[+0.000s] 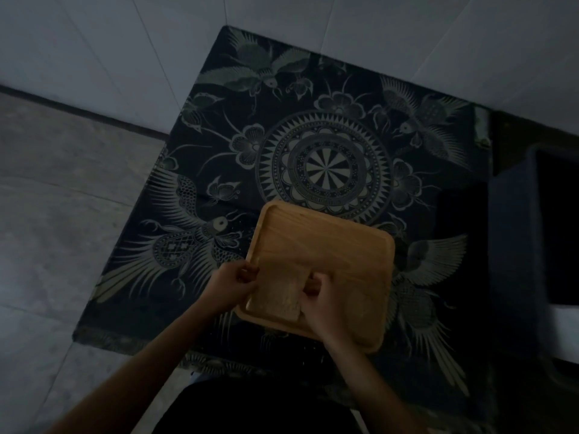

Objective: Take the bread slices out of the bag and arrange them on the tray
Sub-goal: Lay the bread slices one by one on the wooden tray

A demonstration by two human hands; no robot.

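Note:
A square wooden tray (344, 245) lies on a dark patterned cloth. Over its near left part lie pale bread slices (279, 299), seemingly still inside a faint clear bag (283, 255) that is hard to make out in the dim light. My left hand (233, 285) is pinched shut at the tray's left rim, apparently on the edge of the bag. My right hand (322, 305) is over the tray's near side, and its fingers curl around the right edge of the bread. The rest of the tray shows bare wood.
The cloth (326, 164) with birds and a round medallion covers a low surface. Grey floor tiles (62, 198) lie to the left, pale wall tiles behind. A dark blue bin (513, 245) stands close on the right.

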